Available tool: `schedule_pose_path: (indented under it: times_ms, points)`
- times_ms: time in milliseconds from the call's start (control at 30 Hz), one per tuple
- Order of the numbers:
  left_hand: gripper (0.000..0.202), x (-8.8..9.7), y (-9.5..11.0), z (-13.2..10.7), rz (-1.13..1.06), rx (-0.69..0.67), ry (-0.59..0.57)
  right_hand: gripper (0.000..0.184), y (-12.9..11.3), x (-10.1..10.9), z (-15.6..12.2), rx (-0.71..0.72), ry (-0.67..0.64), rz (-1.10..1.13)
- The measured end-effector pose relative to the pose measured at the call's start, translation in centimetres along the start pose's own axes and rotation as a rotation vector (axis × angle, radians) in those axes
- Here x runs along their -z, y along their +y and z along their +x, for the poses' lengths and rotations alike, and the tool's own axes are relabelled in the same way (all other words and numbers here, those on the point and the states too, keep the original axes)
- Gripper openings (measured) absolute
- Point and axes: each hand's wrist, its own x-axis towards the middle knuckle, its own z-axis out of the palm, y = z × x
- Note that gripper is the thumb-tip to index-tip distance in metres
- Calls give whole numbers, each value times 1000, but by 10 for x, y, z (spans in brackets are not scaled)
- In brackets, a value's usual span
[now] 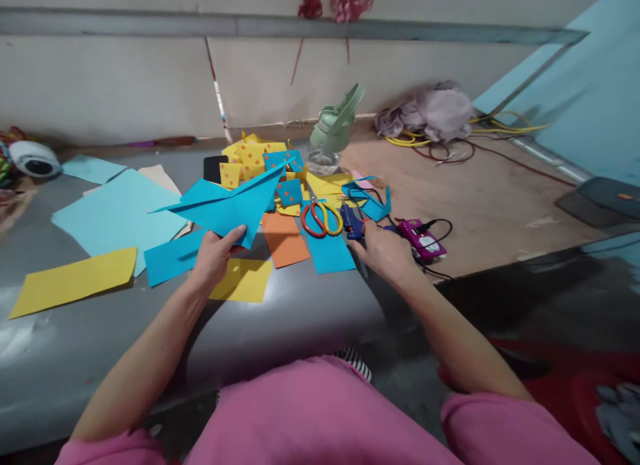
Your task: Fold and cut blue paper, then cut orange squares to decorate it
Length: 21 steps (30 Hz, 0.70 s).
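Observation:
My left hand (pixel 215 255) pinches a folded blue sheet of paper (pixel 233 212), thumb on top, raised above the table. Its long creased edges stick out to both sides. My right hand (pixel 387 252) is closed around a dark blue glue gun (pixel 352 222), its nozzle pointing away from me; the palm hides the handle. Just left of the glue gun lie scissors (pixel 323 220) with one red and one yellow handle loop. Beneath them is a blue paper strip (pixel 333 255), beside an orange paper piece (pixel 285 240). A folded blue paper frame (pixel 373 202) sits behind the glue gun.
Yellow dotted paper pieces (pixel 250 155) are heaped at the back beside a green bottle (pixel 333 128). Light blue sheets (pixel 113 215) and a yellow strip (pixel 75 278) lie at left. A purple device (pixel 423 238) with black cable is at right, a bundled cloth (pixel 430 112) behind.

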Motion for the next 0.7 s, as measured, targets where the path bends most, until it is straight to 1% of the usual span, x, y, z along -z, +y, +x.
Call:
schedule_pose_path:
  times_ms: [67,167,233,300,367,400,467,533,567,600,700]
  points:
    - [38,-1,-1,-2,16,28,-10,41,5,-8,-4,-20,-23,30]
    - [41,-1,-2,-3,47,36,4,39,10,-14,3,-62,-5,63]
    - [42,1,-2,-1,53,19,15,40,14,-16,10,-73,9,74]
    - [38,1,-1,0,37,3,31,41,17,-16,16,-73,12,77]
    - [39,2,0,1,23,-2,46,41,18,-14,17,-68,27,62]
    - [40,2,0,1,26,-2,50,41,16,-13,16,-63,54,50]
    - [39,1,0,0,43,1,37,40,9,-9,13,-25,141,45]
    - [37,1,-1,0,64,2,16,38,-6,-4,11,60,202,79]
    - [37,2,-2,0,72,0,12,36,-15,-2,12,107,198,111]
    - [37,2,-4,0,80,-1,10,34,-25,0,15,149,163,146]
    - [38,3,-7,1,96,-4,6,37,-51,2,33,142,62,235]
